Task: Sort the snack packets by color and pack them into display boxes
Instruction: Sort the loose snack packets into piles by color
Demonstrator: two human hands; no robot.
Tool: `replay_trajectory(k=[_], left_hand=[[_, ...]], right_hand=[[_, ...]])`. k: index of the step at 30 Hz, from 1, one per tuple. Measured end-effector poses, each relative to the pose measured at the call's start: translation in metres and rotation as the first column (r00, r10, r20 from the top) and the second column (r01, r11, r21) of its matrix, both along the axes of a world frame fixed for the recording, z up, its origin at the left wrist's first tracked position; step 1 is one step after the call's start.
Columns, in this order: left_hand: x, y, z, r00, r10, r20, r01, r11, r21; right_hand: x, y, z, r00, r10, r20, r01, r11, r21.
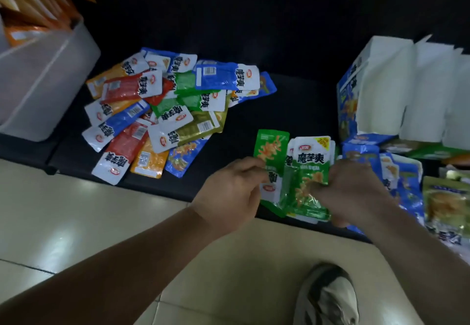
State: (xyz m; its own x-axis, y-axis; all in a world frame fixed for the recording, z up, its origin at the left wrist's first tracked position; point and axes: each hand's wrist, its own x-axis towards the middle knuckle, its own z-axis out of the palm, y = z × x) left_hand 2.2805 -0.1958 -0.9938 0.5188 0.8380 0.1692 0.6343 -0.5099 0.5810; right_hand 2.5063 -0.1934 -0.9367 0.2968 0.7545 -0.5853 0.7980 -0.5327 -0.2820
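- L hand [229,190]: fingers curled, pinching 1 green packet [270,146] by its lower half. The pkt stands printed side up, top end pointing away from the person.
- R hand [353,192]: back of hand to camera, fingers curled round the right edge of a green stack [309,169], several green pkts fanned together. Hand is a bit blurred, so can't tell the exact no. of pkts.
- The single pkt & the stack overlap btw the 2 hands, over the near edge of the dark surface [292,101].
- Mixed pile [162,111] lies on that surface to the left & further back, well apart from both hands. It has red, blue, green, orange & olive pkts overlapping, some face-down w/ barcodes showing.
- Display box [381,88], blue print outside, white flaps standing up, sits at the right, behind the R hand.
- Blue packets [404,180] are heaped just right of the R hand, in front of the box.
- Olive packets [447,202] lie at the far right edge.
- Translucent bin [45,80] at far left, w/ orange packets [33,2] standing in it.
- Pale tiled floor [76,210] below the surface; 1 shoe [328,296] at the bottom.
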Motion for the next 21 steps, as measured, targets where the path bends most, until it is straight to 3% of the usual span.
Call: replay_trajectory(k=[2,6,8,10,13,17,21], left_hand=[[-0.001,-0.004,-0.002,1.0,-0.007,-0.029,0.007,1.0,0.026],[-0.022,0.002,-0.005,0.994,0.028,-0.106,-0.021,0.998,0.062],[-0.038,0.01,-0.006,0.987,0.083,-0.141,-0.076,0.996,0.053],[-0.051,0.025,-0.005,0.977,0.134,-0.168,-0.126,0.99,0.057],[-0.06,0.063,0.004,0.963,0.172,-0.21,-0.151,0.982,0.111],[-0.036,0.143,0.014,0.862,0.133,-0.489,-0.132,0.991,0.038],[-0.011,0.211,0.014,0.692,0.137,-0.709,-0.288,0.953,-0.097]], right_hand=[[0.0,-0.002,-0.002,0.948,0.192,0.253,-0.174,0.98,-0.094],[-0.012,0.011,0.015,0.898,0.258,0.357,-0.249,0.966,-0.071],[-0.026,0.019,0.019,0.935,0.203,0.291,-0.233,0.97,0.07],[-0.046,0.028,0.018,0.982,0.142,0.126,-0.17,0.951,0.257],[-0.076,0.042,-0.001,0.983,0.178,-0.04,-0.144,0.891,0.431],[-0.087,0.049,-0.033,0.97,0.243,-0.013,-0.201,0.832,0.516],[-0.077,0.047,-0.038,0.981,0.195,-0.013,-0.155,0.816,0.558]])
